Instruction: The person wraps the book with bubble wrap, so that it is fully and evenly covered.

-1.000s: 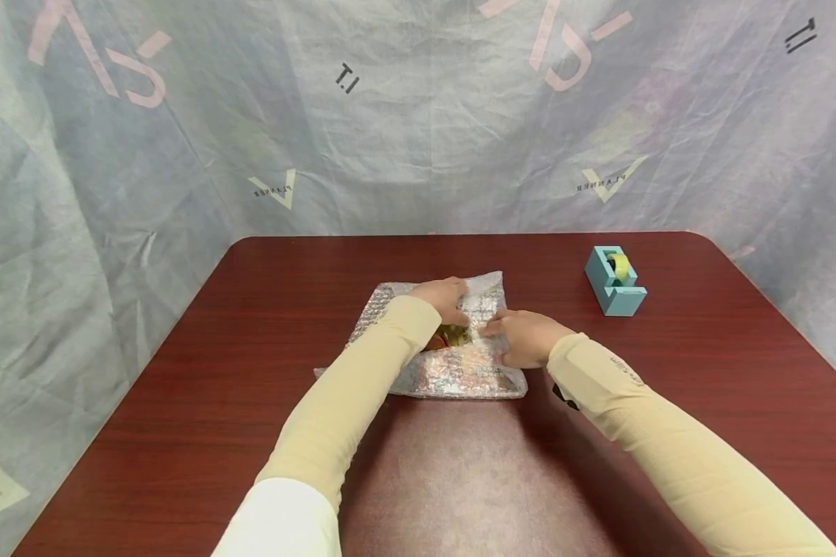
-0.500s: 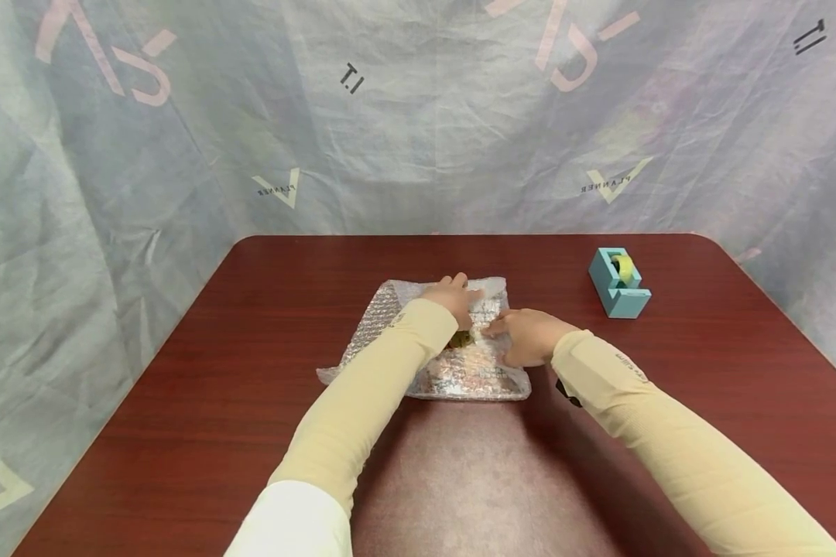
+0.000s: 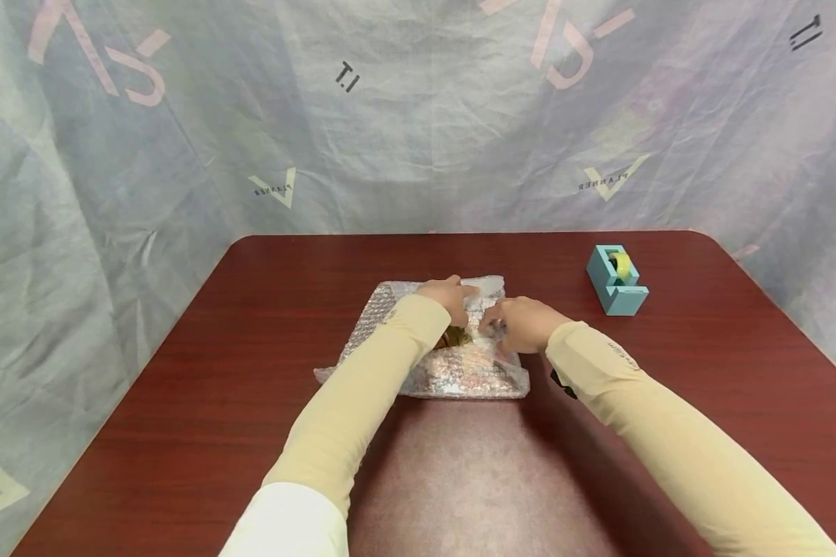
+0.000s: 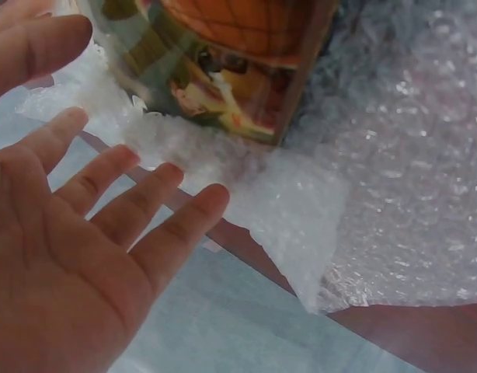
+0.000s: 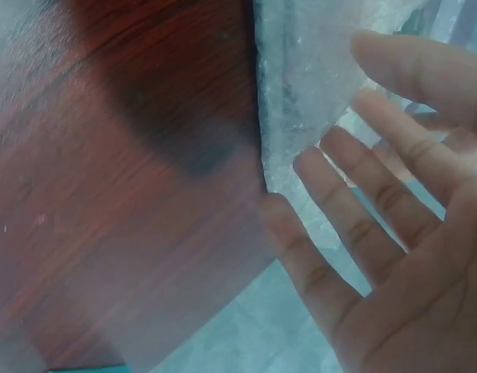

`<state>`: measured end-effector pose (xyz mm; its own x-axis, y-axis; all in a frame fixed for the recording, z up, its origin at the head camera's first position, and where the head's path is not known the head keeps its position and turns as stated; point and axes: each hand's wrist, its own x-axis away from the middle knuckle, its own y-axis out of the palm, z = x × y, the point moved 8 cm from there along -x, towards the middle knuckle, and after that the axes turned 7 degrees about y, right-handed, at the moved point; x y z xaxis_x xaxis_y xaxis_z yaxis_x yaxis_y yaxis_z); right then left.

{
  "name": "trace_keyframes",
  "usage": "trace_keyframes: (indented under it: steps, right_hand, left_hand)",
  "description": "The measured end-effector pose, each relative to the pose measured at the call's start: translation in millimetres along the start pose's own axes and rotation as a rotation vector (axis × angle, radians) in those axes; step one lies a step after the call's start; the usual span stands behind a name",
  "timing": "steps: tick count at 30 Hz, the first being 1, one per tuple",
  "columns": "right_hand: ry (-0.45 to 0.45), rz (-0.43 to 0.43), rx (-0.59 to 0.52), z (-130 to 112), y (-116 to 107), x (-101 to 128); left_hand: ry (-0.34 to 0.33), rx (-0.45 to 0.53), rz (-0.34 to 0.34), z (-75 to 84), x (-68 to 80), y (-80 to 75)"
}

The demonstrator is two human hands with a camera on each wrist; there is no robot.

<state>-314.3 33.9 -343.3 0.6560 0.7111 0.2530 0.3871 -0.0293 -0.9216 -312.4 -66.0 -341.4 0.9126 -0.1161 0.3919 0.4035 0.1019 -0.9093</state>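
Note:
A sheet of bubble wrap (image 3: pixel 371 317) lies folded over a flat thing with a colourful printed face (image 4: pixel 238 85), of which orange, green and a square corner show. Much of the printed face is under the wrap in the head view. My left hand (image 3: pixel 447 297), fingers spread and nearly straight, is over the far part of the wrap, fingertips right at its edge in the left wrist view. On the right side, my right hand (image 3: pixel 527 323) touches the wrap with extended fingers (image 5: pixel 355 225) along its side edge.
A light blue tape dispenser (image 3: pixel 616 290) with a yellow roll stands at the back right of the dark red table (image 3: pixel 286 278). A pale printed cloth (image 3: pixel 418 139) hangs behind and beside the table.
The left hand has moved slightly to the right, then partly back, over the wrap. My right hand has risen a little toward the far side. The printed face is covered more than a second ago.

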Motion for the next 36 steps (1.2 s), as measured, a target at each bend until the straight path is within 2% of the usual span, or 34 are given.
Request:
trace_keyframes:
  steps: [9,15,21,26,34,36]
  right_hand:
    - [0.083,-0.002,0.002,4,-5,-9]
    - [0.094,-0.092,0.044,4,-5,-17]
    - [0.165,-0.201,0.007,11,-1,-20]
    - [0.172,-0.242,-0.055,14,3,-21]
    - [0.191,-0.21,-0.07,17,4,-22]
    - [0.195,-0.206,-0.064,16,3,-22]
  left_hand:
    - [0.024,-0.035,-0.018,-5.8,-12.9,7.2]
    - [0.02,-0.041,-0.025,-9.0,-21.2,11.1]
    - [0.013,-0.016,-0.023,-9.7,-15.8,10.2]
    - [0.021,0.019,-0.027,-11.1,-8.4,9.6]
    - [0.074,0.097,-0.033,-15.7,-15.2,10.1]
    - [0.094,0.112,-0.034,-14.5,-10.2,7.6]
